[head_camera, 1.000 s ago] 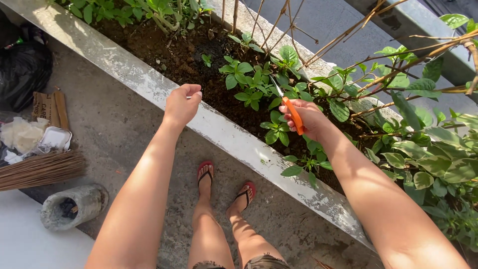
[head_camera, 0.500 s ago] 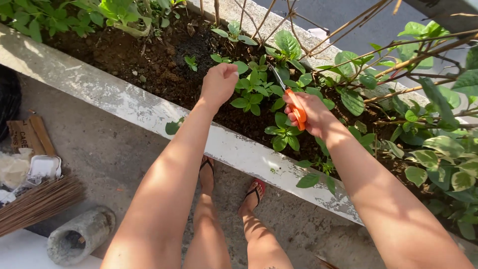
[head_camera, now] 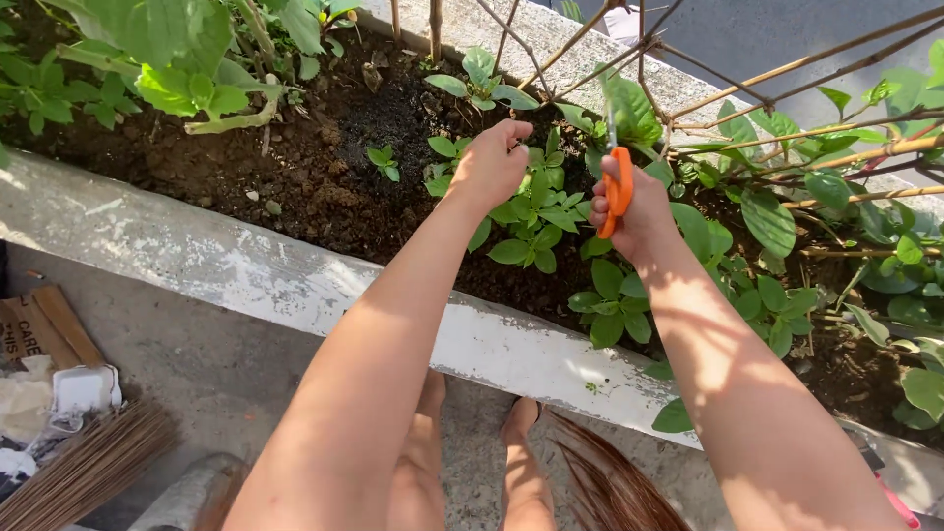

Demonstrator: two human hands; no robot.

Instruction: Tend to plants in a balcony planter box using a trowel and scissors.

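Observation:
My right hand (head_camera: 629,211) grips orange-handled scissors (head_camera: 618,187), blades pointing up and away among the bare twigs. My left hand (head_camera: 492,162) is closed in a loose fist over a small leafy plant (head_camera: 536,211) growing in dark soil (head_camera: 334,167); whether it pinches a leaf or stem I cannot tell. Both hands are stretched out over the long concrete planter, past its white front rim (head_camera: 246,270). The two hands are about a hand's width apart.
Bare brown branches (head_camera: 747,84) cross above the planter at the right, with leafy shrubs (head_camera: 865,226) beyond. Larger green plants (head_camera: 167,59) fill the far left. On the concrete floor at the left lie a broom (head_camera: 84,472), crumpled white paper (head_camera: 59,393) and cardboard (head_camera: 34,329).
I have leaned further over the planter. My left hand moved right onto the small plant. My right hand turned the scissors more upright and lifted them toward the twigs.

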